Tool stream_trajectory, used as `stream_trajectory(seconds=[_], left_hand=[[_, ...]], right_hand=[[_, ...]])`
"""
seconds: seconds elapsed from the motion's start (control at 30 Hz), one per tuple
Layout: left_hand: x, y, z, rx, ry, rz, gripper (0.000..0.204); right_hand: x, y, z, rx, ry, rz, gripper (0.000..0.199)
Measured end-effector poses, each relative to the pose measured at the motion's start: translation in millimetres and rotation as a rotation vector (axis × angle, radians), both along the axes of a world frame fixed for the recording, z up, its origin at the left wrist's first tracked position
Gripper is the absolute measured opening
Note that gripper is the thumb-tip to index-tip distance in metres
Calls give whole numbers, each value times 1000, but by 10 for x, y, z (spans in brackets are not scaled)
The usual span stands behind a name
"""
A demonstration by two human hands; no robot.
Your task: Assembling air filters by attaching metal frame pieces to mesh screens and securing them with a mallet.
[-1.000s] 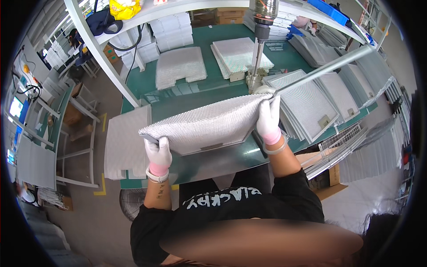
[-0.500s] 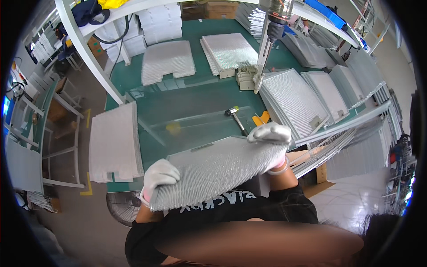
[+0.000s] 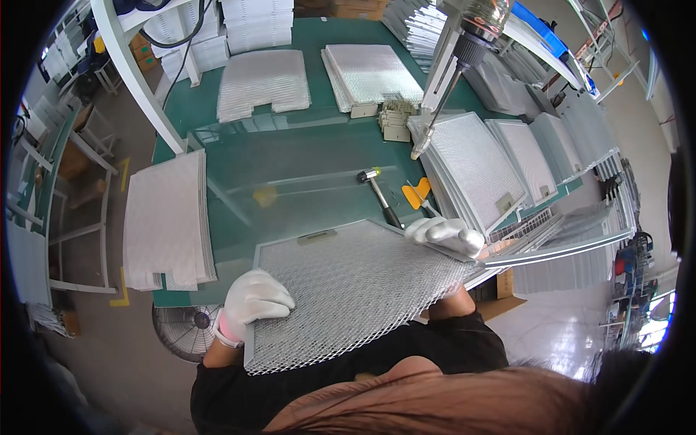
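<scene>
A framed metal mesh filter panel point(image 3: 355, 290) lies tilted over the near edge of the green table point(image 3: 290, 152). My left hand point(image 3: 254, 299), in a white glove, grips its left edge. My right hand point(image 3: 446, 235), also gloved, holds the panel's far right corner. A small hammer point(image 3: 380, 192) with a black handle rests on the table just beyond the panel, next to a yellow scraper point(image 3: 417, 194).
Stacks of mesh sheets lie at the left edge point(image 3: 167, 221) and at the back point(image 3: 262, 83). Finished framed panels point(image 3: 475, 170) pile up on the right. A hanging power screwdriver point(image 3: 453, 65) dangles above them. A floor fan point(image 3: 180, 332) stands below the table's left corner.
The mesh panel came down from a raised position over the table and now lies flatter near my body. Both hands moved with it toward me.
</scene>
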State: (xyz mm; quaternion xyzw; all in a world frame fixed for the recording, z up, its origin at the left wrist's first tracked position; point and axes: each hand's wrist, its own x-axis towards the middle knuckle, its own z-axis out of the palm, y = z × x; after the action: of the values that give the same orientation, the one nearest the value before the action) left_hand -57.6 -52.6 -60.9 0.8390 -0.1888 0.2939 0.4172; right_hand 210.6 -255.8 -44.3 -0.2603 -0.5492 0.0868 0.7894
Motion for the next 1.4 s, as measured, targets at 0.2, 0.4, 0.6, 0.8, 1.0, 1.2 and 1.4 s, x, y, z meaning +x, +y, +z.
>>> stream_trajectory(seconds=[0.2,0.4,0.6,0.8,1.0,1.2,1.4], left_hand=[[25,-73,109,-67,66,-34,23],[268,-342,211,22,209,-132,54],[707,-880,416,228,110,-58,53],[1110,-890,401,461,94,-250,53],[1697,-175,109,-284,-73,486,58],[1710,0,206,-282,203,267,43],[1646,120,130,-127,559,374,37]], right_hand=[[110,50,-22,10,-46,-40,39],[395,286,-111,-92,221,-181,69],[587,879,-156,108,523,-62,42],[126,1135,12,-42,933,179,25],[-102,1252,-271,-43,744,346,31],[265,646,-15,-496,-147,-343,30],[1222,-140,-556,-1852,-977,-877,29]])
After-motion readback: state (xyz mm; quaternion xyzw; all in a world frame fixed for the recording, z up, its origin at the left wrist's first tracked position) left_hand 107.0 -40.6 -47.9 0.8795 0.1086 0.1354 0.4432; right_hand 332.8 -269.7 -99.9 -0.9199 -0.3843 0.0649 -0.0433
